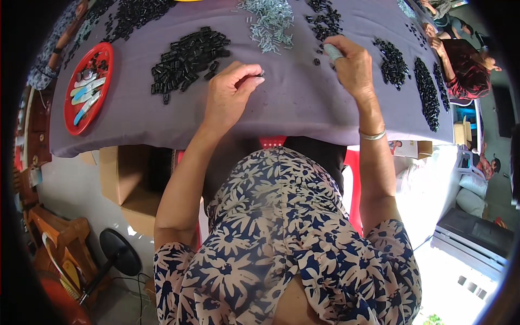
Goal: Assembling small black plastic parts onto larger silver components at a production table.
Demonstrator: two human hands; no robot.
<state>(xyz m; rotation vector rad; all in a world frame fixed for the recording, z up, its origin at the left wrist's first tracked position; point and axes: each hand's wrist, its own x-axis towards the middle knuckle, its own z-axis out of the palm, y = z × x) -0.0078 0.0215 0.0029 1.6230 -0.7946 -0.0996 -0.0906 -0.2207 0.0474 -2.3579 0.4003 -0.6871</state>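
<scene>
My left hand is closed in a pinch, a small dark piece just showing between thumb and fingertips. It is beside a heap of short black cylinders. My right hand reaches the near end of a scatter of small black pieces. Its fingers are curled together, and a pale wrap covers one of them. What those fingertips hold, if anything, is hidden. A pile of thin, clear-grey little rods is beyond and between the hands.
A red oval tray with blue-and-white handled tools stands on the left of the grey cloth. More black piles, such as a long one, are at the right. Other people sit at both sides of the table. A cardboard box is below left.
</scene>
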